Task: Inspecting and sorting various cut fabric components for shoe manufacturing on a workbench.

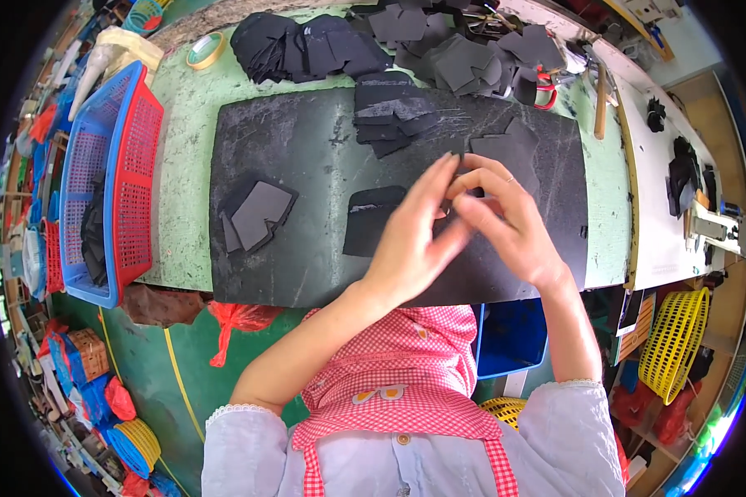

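My left hand (pixel 419 228) and my right hand (pixel 506 217) meet over the right half of a black work mat (pixel 298 149). Their fingertips are bent toward each other and touch. A small dark tip shows at the fingers, but what they pinch is mostly hidden, and the thumbs are slightly blurred. Just left of my left hand lies a black fabric piece (pixel 369 224) on the mat. Beyond the hands is a small stack of black pieces (pixel 394 116). Flat dark grey pieces (pixel 510 149) lie behind my right hand, and more grey pieces (pixel 261 215) lie at the mat's left.
Heaps of black pieces (pixel 307 50) and grey pieces (pixel 464 66) line the back of the green table (pixel 182 190). A tape roll (pixel 205 51) and red-handled scissors (pixel 547 93) lie there, with a hammer (pixel 601 99) at right. Left stands a blue-and-red basket (pixel 138 182); below right, a yellow basket (pixel 674 346).
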Tool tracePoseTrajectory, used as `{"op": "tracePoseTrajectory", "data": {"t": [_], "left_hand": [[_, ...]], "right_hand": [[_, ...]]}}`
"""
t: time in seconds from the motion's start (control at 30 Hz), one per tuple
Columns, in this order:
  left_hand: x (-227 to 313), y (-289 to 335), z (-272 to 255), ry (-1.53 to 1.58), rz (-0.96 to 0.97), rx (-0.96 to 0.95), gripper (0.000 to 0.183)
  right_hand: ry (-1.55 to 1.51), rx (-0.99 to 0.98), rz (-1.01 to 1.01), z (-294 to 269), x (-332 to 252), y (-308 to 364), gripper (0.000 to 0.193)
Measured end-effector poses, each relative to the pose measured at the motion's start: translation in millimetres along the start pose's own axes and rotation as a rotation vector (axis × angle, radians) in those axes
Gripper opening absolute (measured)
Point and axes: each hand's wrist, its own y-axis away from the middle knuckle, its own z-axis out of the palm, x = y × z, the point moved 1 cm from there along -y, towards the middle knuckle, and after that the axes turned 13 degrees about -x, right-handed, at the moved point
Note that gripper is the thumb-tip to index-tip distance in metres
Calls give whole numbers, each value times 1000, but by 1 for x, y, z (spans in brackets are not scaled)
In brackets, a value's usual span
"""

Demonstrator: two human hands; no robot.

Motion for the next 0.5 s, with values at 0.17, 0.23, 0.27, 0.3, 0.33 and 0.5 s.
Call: {"op": "tracePoseTrajectory", "data": {"t": [0.17,0.23,0.27,0.3,0.33,0.5], "left_hand": [[17,7,-56,491,-346,-94,39],[28,15,-70,522,-391,-38,35],[32,17,-81,384,-470,-103,32],[32,21,-92,245,-549,-163,30],[29,25,-99,178,-578,-159,27],[24,34,-116,-107,-701,-166,26]], "right_hand": [[-437,40,214,1,4,-9,17],[-309,-169,421,5,2,-16,17],[-345,-104,357,13,5,-15,19],[-355,-114,361,18,4,-17,19],[-337,-126,380,23,1,-18,19],[-291,-201,462,43,5,-24,22]]}}
